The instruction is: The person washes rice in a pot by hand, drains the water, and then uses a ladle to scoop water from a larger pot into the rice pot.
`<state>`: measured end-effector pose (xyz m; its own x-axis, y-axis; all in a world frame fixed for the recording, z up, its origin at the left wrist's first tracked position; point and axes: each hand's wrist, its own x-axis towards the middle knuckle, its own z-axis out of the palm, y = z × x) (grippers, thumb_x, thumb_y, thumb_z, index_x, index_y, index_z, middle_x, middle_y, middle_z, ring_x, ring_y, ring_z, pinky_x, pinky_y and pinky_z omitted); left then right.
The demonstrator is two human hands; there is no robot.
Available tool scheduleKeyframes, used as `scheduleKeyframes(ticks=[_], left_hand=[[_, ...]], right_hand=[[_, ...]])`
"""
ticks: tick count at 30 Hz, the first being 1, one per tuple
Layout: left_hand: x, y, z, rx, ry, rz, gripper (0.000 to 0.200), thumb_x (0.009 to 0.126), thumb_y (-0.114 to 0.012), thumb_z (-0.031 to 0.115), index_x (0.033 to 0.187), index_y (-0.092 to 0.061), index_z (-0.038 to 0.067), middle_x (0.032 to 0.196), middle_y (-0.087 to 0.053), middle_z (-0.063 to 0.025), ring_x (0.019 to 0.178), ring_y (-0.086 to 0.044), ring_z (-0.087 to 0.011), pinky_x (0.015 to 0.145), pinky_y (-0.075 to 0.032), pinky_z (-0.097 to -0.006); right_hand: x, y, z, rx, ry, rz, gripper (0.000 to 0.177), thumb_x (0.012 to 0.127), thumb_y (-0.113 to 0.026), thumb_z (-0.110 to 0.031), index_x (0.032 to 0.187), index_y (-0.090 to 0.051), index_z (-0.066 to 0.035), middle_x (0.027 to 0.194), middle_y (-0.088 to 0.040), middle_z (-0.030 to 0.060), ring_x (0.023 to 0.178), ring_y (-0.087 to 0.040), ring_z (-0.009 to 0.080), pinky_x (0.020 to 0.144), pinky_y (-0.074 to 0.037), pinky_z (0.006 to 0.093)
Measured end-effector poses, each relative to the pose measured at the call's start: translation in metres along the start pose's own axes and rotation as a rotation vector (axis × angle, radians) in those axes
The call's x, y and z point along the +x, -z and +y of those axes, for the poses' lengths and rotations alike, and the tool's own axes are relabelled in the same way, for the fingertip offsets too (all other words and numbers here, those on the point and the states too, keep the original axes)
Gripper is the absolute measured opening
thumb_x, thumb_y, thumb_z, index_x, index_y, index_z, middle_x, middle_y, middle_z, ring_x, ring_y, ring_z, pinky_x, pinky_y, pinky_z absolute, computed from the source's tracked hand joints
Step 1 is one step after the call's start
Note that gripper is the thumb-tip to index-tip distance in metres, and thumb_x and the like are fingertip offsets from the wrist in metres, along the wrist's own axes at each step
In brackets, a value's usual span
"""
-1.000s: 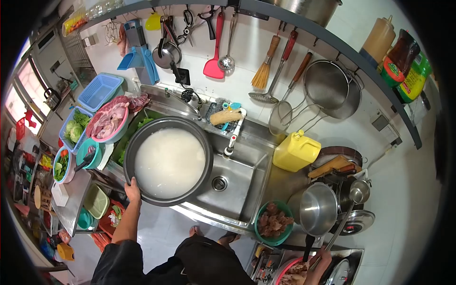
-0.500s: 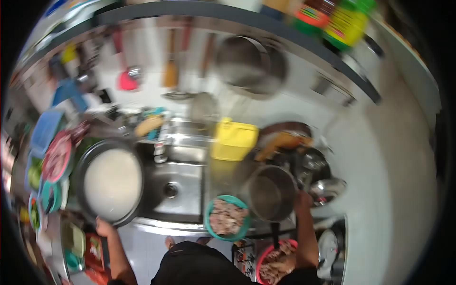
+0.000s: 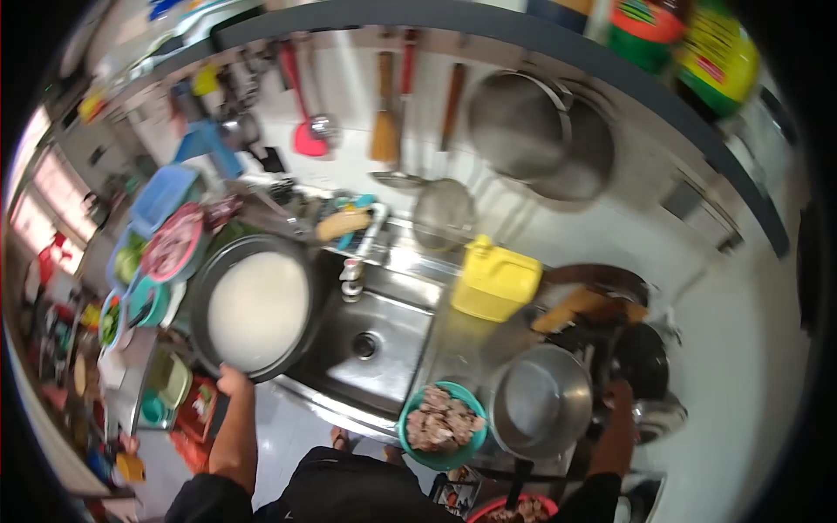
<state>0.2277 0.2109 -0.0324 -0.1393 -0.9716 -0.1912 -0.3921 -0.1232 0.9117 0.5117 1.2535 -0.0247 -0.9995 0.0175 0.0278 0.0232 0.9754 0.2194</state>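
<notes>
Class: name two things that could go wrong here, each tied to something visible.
1. The left hand alone holds the rim of the big black pot of milky liquid; it might tip and spill.
2. The right hand reaches beside the steel pot; a knock seems possible.

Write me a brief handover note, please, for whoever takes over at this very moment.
Left hand: grips the near rim of the black pot, just left of the sink.
Right hand: by the stove, beyond the steel pot; grip too blurred to tell.
Done: the black pot holds cloudy white liquid.
Left: liquid unpoured; green bowl of meat untouched at the counter edge.
</notes>
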Motion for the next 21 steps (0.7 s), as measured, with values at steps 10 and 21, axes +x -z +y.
scheduleKeyframes(ticks=[10,21], left_hand=[[-0.012,0.012,0.018,0.189,0.014,-0.083,0.067,0.087,-0.065,0.041,0.125,-0.054,-0.013,0.125,-0.06,-0.0327,0.113,-0.061,-0.044,0.098,-0.047,-0.0464],[0.078,0.013,0.023,0.241,-0.239,-0.2,0.068,0.083,-0.074,0.034,0.131,-0.041,-0.001,0.124,-0.056,-0.0267,0.112,-0.058,-0.0382,0.1,-0.044,-0.0423]], right_hand=[[0.01,0.02,-0.032,2.467,-1.074,0.347,0.013,0.091,-0.06,-0.015,0.081,-0.059,-0.006,0.065,-0.05,0.0002,0.055,-0.051,0.0104,0.049,-0.043,0.0204],[-0.037,0.109,-0.109,2.523,-1.009,0.682,0.018,0.096,-0.048,-0.013,0.079,-0.049,-0.011,0.065,-0.039,-0.003,0.054,-0.038,0.0066,0.046,-0.034,0.0217]])
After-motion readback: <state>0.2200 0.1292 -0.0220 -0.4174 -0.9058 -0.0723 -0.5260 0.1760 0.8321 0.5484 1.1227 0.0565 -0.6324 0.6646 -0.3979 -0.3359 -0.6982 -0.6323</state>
